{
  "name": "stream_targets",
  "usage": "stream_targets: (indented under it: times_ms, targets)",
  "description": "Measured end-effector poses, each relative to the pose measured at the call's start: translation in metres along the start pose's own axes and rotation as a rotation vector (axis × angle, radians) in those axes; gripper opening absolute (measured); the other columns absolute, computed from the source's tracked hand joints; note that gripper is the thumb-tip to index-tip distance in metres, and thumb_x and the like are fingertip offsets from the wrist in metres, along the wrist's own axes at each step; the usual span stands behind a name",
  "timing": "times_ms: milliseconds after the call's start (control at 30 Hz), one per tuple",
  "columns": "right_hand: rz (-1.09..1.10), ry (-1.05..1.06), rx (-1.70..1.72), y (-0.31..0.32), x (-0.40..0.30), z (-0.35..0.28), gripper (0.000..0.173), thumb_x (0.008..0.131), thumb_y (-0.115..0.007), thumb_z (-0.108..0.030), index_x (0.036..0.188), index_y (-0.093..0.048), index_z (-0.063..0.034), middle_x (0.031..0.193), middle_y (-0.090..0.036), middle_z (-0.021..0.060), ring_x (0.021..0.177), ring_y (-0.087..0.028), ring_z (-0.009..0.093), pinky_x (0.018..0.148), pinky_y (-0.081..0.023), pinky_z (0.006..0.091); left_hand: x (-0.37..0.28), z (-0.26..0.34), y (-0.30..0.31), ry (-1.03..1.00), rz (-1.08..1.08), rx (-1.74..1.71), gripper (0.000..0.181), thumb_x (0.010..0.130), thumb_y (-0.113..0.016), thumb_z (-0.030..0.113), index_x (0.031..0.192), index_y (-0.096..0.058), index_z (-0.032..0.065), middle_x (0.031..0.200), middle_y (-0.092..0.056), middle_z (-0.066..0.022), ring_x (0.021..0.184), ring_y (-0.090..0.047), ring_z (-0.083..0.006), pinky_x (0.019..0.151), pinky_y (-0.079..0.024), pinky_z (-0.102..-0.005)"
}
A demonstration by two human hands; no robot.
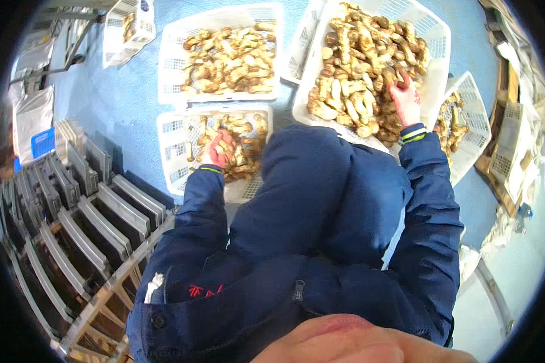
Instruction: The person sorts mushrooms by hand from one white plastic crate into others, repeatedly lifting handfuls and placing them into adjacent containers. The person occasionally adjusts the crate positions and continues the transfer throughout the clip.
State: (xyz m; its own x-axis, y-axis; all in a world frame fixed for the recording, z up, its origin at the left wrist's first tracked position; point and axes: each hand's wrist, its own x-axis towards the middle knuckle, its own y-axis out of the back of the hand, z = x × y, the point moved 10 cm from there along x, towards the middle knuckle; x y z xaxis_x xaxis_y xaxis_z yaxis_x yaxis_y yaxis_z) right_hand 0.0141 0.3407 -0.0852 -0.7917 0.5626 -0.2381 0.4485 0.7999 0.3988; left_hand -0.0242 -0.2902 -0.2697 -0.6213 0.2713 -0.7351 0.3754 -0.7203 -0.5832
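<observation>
My left hand [220, 149], in a pink and white glove, reaches into a white plastic crate [168, 149] partly filled with brown and cream mushrooms [240, 122]. Its fingers rest among the mushrooms; whether they grip one cannot be told. My right hand [405, 97], gloved alike, is over the heaped mushrooms [361, 59] in a larger, tilted white crate [439, 54] in front of my knees. Its fingers are bent down at the right side of the heap, and their tips are partly hidden, so a hold is not certain.
Another white crate [172, 54] of mushrooms stands beyond the left one. A crate [477, 113] with mushrooms is at the right, and a small one [136, 41] at the upper left. Metal frames [95, 240] fill the left side. Cartons and crates [508, 140] line the right.
</observation>
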Motion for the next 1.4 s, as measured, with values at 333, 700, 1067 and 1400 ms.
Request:
stream_targets:
  times_ms: [333,700,1067,1400]
  targets:
    - [0.085,0.199,-0.419,-0.011,0.013,-0.009,0.077,0.075,-0.072,-0.024,0.14,-0.039,-0.0002,0.131,-0.054,0.0205,0.107,-0.061,0.029,0.09,-0.048,0.0333,-0.031,0.011,0.052,-0.057,0.364,0.397,0.043,0.094,-0.051,0.044,0.123,-0.054,0.0118,0.121,-0.06,-0.0091,0.101,-0.057,-0.0268,0.087,-0.047,-0.042]
    - [0.141,0.213,-0.65,-0.021,-0.009,-0.033,0.081,0.075,-0.072,-0.033,0.144,-0.035,-0.0106,0.126,-0.057,0.0212,0.112,-0.057,0.033,0.093,-0.046,0.0383,-0.066,-0.048,-0.376,-0.076,-0.542,0.581,0.043,0.102,-0.037,0.019,0.137,-0.035,-0.0061,0.134,-0.046,-0.0237,0.125,-0.049,-0.0305,0.104,-0.042,-0.0391]
    - [-0.128,-0.074,0.869,-0.006,-0.057,-0.062,0.065,0.089,-0.063,-0.013,0.145,-0.032,-0.0027,0.127,-0.052,0.0081,0.089,-0.056,0.011,0.075,-0.048,0.0249,-0.089,-0.11,-0.445,0.265,-0.701,0.562,0.048,0.097,-0.053,0.02,0.137,-0.039,-0.0028,0.131,-0.051,-0.0189,0.112,-0.057,-0.0257,0.094,-0.05,-0.0368]
    - [-0.638,0.196,0.612,-0.081,-0.095,-0.198,0.058,0.09,-0.062,-0.014,0.141,-0.038,-0.0011,0.133,-0.053,0.0106,0.116,-0.054,0.015,0.097,-0.042,0.025,-0.084,-0.119,-0.465,0.292,-0.845,0.235,0.055,0.099,-0.047,0.034,0.143,-0.032,0.0043,0.143,-0.04,-0.0127,0.132,-0.039,-0.0265,0.11,-0.033,-0.0469]
